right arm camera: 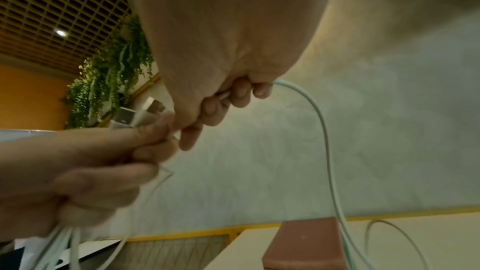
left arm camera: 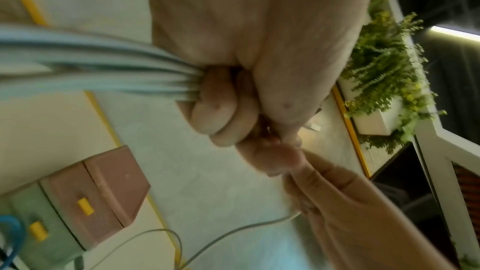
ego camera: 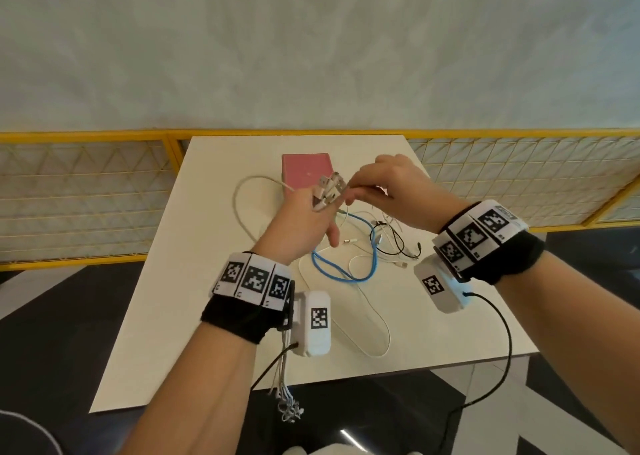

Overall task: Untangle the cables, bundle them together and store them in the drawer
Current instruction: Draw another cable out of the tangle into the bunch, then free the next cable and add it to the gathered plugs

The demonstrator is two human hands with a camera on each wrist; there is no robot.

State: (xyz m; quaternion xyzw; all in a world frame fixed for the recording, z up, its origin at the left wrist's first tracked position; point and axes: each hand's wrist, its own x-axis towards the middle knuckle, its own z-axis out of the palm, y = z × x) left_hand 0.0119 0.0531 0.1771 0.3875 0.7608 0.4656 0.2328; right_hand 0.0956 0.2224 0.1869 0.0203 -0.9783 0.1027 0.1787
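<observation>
Hands first: left hand [ego camera: 301, 219] is raised over the tabletop [ego camera: 166, 316], fingers curled tight around a bunch of white cables [left arm camera: 98, 69], with the plug ends [ego camera: 329, 188] sticking up past the knuckles. The bunch's loose tails [ego camera: 287, 399] hang below the left wrist, off the near edge. Right hand [ego camera: 391, 188] meets the left at the plugs, thumb and fingers pinching one white cable [right arm camera: 324, 130] by its end; that cable arcs away and drops toward the pink box.

Under the hands, a loose tangle lies on the tabletop: a blue cable [ego camera: 346, 274] looped on the near side, thin black cables [ego camera: 398, 243] to the right, more white ones among them, some crossing. A long white loop [ego camera: 374, 326] reaches toward the near edge. Another white cable [ego camera: 242, 208] curves left of the box.

Containers: pink drawer box [ego camera: 306, 170] sits at the far middle of the tabletop, just behind the hands. Left wrist view shows its front: pink drawer on top, pale green drawer [left arm camera: 39, 219] below, yellow handles [left arm camera: 85, 206], both drawers pushed in. Contents can't be seen.

Edges and room: bare tabletop on the left half and near left corner. Yellow railing [ego camera: 104, 136] runs along the far edge, wall behind it. Dark floor [ego camera: 52, 333] on both sides.
</observation>
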